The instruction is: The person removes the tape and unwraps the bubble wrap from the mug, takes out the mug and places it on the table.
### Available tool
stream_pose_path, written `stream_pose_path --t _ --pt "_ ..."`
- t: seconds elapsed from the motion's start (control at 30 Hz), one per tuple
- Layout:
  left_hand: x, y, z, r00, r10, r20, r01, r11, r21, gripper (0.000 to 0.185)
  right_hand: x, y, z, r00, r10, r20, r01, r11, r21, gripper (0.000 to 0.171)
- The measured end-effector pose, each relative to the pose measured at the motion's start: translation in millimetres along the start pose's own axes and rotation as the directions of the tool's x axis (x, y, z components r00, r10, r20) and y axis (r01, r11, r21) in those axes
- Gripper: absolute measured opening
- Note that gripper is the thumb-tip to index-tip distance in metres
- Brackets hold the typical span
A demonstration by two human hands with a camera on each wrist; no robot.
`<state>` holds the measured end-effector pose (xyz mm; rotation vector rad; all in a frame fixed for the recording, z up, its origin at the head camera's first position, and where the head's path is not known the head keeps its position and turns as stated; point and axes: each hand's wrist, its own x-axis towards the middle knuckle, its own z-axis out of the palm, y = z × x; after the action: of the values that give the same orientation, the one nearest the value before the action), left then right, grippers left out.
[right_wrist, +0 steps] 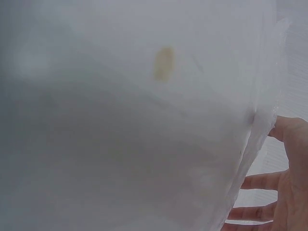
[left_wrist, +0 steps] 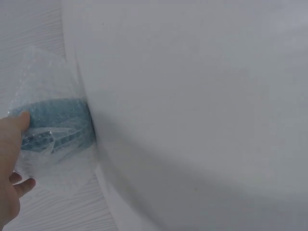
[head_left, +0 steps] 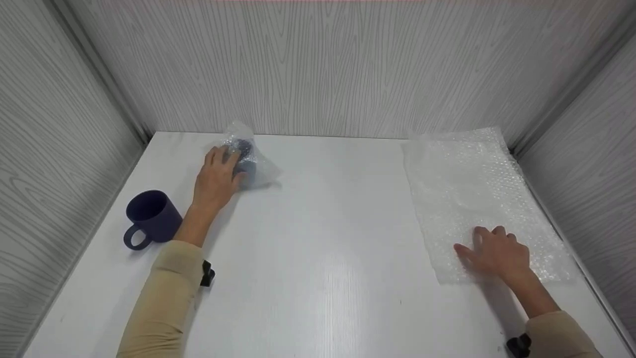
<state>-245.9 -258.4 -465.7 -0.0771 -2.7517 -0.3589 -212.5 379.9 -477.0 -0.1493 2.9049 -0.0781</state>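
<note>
Currently the left hand (head_left: pixel 216 180) grips the wrapped mug (head_left: pixel 243 158) near the tabletop's (head_left: pixel 318 238) far edge; loose wrap may slip. The right hand (head_left: pixel 494 253) presses flat, fingers open, on the bubble wrap (head_left: pixel 467 184).

Bright, even light; wrist views perhaps defocused.
</note>
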Motion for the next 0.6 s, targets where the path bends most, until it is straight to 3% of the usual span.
stream_pose_path --t 0.6 --pt "-2.7 -0.1 0.5 0.999 0.031 -0.039 -0.032 0.999 -0.007 0.044 -1.1 2.7 -1.0 1.000 0.012 0.002 -0.012 0.999 0.033 0.103"
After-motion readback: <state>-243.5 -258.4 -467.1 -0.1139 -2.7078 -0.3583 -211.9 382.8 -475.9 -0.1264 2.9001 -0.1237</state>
